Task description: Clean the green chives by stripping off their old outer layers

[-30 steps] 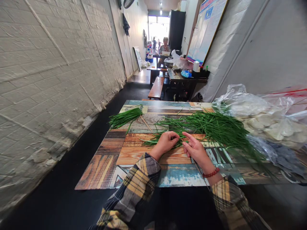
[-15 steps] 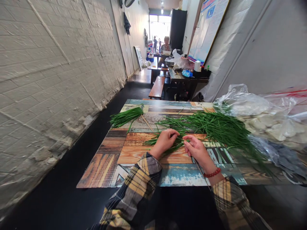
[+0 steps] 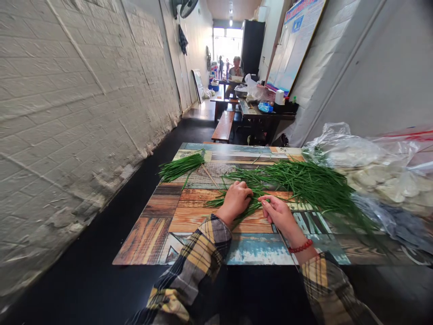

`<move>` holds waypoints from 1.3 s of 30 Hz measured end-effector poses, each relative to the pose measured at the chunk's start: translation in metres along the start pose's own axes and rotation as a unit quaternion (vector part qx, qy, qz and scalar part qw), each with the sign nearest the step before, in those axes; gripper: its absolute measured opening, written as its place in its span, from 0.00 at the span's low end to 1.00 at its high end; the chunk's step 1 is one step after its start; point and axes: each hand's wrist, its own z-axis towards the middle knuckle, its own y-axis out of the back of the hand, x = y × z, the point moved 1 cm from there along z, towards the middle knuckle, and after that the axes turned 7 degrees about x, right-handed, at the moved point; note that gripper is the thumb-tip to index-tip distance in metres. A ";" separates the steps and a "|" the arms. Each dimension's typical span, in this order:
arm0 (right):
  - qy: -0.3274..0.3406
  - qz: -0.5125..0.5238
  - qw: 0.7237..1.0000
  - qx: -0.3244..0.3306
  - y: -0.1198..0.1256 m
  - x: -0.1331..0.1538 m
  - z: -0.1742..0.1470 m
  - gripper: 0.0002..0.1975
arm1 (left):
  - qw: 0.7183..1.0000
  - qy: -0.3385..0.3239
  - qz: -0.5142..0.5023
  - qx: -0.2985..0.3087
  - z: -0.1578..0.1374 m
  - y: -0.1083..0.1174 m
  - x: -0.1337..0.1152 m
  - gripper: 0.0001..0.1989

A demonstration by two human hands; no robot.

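Long green chives point(image 3: 304, 180) lie in a loose pile across the middle and right of the wood-patterned table point(image 3: 145, 243). My left hand point(image 3: 237, 199) rests low over the near strands, its fingers curled down around some of them; the fingertips are partly hidden. Just to its right, my right hand point(image 3: 277, 214) pinches a thin skewer point(image 3: 283, 239), which slants back under the palm toward the wrist. The skewer's tip is hard to make out between the two hands. A neat bundle of chives point(image 3: 182, 167) lies at the far left, with thin sticks point(image 3: 210, 176) poking from its right end.
Clear plastic bags point(image 3: 379, 176) with pale contents crowd the table's right side. Beyond the table stand a wooden bench point(image 3: 223, 126) and another table point(image 3: 253, 110) bearing bags and a black holder. A person point(image 3: 236, 67) sits farther back. A brick wall point(image 3: 84, 99) runs along the left.
My left hand has turned over and its fingers have curled down onto the chives. The right hand keeps its pinch in nearly the same spot. The whole view has shifted slightly.
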 end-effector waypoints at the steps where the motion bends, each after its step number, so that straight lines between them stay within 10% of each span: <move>1: -0.001 -0.001 1.000 0.002 0.000 0.000 0.000 0.18 | 1.000 0.001 0.003 0.003 0.000 0.000 -0.001 0.08; 16: -0.009 0.006 1.000 -0.011 -0.001 0.005 -0.001 0.19 | 0.947 0.092 -0.304 -0.049 0.011 -0.002 0.004 0.09; 39: -0.011 0.012 1.000 -0.011 -0.002 0.009 -0.001 0.21 | 0.895 0.073 -0.440 -0.018 0.006 -0.004 0.000 0.08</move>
